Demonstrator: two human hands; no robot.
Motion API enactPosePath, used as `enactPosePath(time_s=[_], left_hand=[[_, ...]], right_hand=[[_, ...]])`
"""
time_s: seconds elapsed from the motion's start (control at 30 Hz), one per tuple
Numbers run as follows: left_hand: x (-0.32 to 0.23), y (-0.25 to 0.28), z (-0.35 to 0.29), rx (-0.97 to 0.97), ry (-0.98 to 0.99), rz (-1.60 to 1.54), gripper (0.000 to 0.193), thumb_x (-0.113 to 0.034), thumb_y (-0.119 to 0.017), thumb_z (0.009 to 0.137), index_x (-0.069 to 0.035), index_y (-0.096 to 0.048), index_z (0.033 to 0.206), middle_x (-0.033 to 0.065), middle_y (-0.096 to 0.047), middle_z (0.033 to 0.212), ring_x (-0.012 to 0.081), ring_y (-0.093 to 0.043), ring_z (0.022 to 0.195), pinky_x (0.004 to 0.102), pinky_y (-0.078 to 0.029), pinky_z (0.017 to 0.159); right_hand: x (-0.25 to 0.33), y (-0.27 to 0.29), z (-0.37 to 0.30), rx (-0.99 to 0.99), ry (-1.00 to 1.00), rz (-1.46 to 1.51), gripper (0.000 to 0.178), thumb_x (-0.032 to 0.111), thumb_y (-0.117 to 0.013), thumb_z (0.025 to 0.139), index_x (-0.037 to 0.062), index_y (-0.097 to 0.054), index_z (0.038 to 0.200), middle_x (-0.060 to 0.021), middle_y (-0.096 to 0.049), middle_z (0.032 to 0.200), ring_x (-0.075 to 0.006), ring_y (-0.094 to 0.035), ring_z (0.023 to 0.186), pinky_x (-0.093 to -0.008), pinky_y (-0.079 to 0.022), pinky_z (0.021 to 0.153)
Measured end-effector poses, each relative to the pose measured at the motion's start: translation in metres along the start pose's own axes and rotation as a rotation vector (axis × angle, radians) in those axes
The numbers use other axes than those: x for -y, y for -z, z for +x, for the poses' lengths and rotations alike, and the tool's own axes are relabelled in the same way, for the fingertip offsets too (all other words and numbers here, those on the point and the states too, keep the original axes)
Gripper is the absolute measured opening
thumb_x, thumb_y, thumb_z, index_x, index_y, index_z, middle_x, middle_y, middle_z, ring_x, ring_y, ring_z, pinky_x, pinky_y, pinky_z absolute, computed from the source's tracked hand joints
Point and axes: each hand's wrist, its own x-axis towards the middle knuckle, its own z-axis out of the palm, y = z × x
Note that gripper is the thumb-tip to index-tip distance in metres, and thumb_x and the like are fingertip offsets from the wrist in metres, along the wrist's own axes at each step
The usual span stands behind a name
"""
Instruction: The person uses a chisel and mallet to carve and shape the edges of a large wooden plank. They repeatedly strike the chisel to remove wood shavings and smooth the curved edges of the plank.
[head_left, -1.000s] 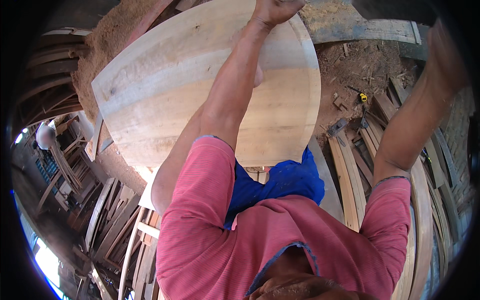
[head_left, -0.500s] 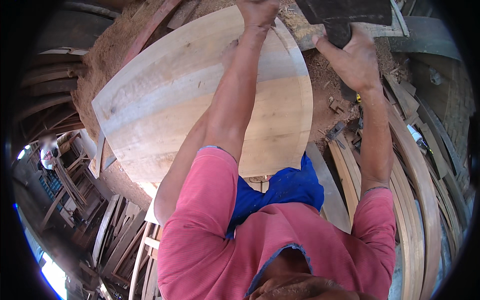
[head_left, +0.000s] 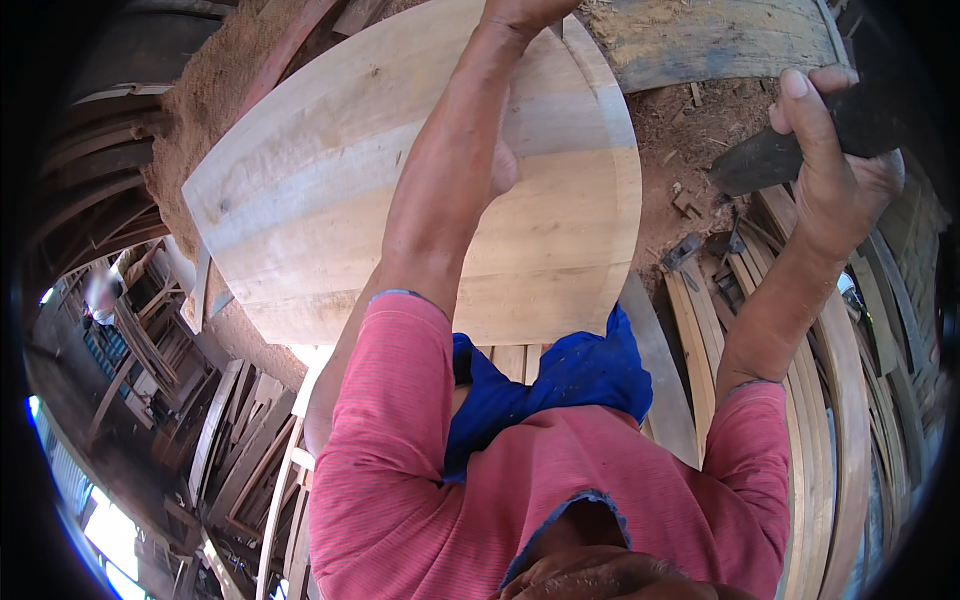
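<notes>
At the top edge my left hand (head_left: 528, 12) is closed over the far end of a wide pale wooden panel (head_left: 400, 210). Its fingers are cut off by the frame; a thin dark piece shows just below it, too little to name. My right hand (head_left: 845, 165), raised to the right of the panel, grips a dark mallet-like tool (head_left: 755, 162). The tool has a blocky head in shadow by the fingers and a thick part pointing left. My bare foot (head_left: 503, 168) rests on the panel, partly hidden behind my left forearm.
A hand plane (head_left: 682, 252) lies among wood scraps right of the panel. Long planks (head_left: 815, 480) run along the right side. A weathered board (head_left: 715, 40) lies beyond. Sawdust (head_left: 205, 130) is heaped at left. Another person (head_left: 103, 290) is far left, near stacked timber.
My right hand has swung right and slightly down with the mallet-like tool, which has turned in the view. My left hand stays at the panel's far end, slightly higher in the frame.
</notes>
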Motion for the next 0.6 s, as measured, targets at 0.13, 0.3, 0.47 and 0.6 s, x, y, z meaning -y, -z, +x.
enactPosePath(time_s=[0.13,0.3,0.47,0.6], left_hand=[[0.004,0.002,-0.001,-0.036,-0.043,0.006,0.024,-0.008,-0.080,0.081,-0.006,-0.067,0.101,0.0017,-0.072,0.092,0.0112,-0.068,0.084,0.0296,-0.056,0.077],[-0.001,0.003,-0.002,-0.011,-0.045,0.057,0.021,-0.008,-0.080,0.080,-0.006,-0.067,0.097,0.0014,-0.071,0.089,0.0109,-0.067,0.082,0.0294,-0.056,0.076],[-0.001,0.000,-0.003,-0.069,-0.081,0.035,0.021,-0.007,-0.080,0.079,-0.006,-0.067,0.096,0.0013,-0.071,0.088,0.0113,-0.067,0.082,0.0298,-0.056,0.076],[-0.001,-0.008,-0.001,-0.119,-0.095,-0.075,0.022,-0.007,-0.080,0.079,-0.006,-0.067,0.097,0.0012,-0.071,0.089,0.0116,-0.067,0.082,0.0302,-0.056,0.075]], right_hand=[[-0.002,0.003,0.006,0.040,0.059,-0.004,0.007,-0.005,-0.075,0.087,-0.0027,-0.069,0.090,-0.0090,-0.066,0.078,-0.0161,-0.063,0.069,-0.0289,-0.051,0.067],[-0.001,0.004,0.007,0.028,0.063,-0.019,0.006,-0.006,-0.075,0.088,-0.0039,-0.069,0.090,-0.0095,-0.065,0.077,-0.0169,-0.063,0.070,-0.0293,-0.050,0.067],[-0.001,0.004,0.005,0.049,0.050,-0.016,0.004,-0.006,-0.073,0.089,-0.0048,-0.069,0.090,-0.0097,-0.064,0.077,-0.0170,-0.062,0.070,-0.0304,-0.050,0.067],[-0.002,0.005,0.001,0.078,0.069,0.005,0.003,-0.006,-0.071,0.090,-0.0058,-0.068,0.090,-0.0099,-0.064,0.077,-0.0175,-0.062,0.070,-0.0316,-0.051,0.067]])
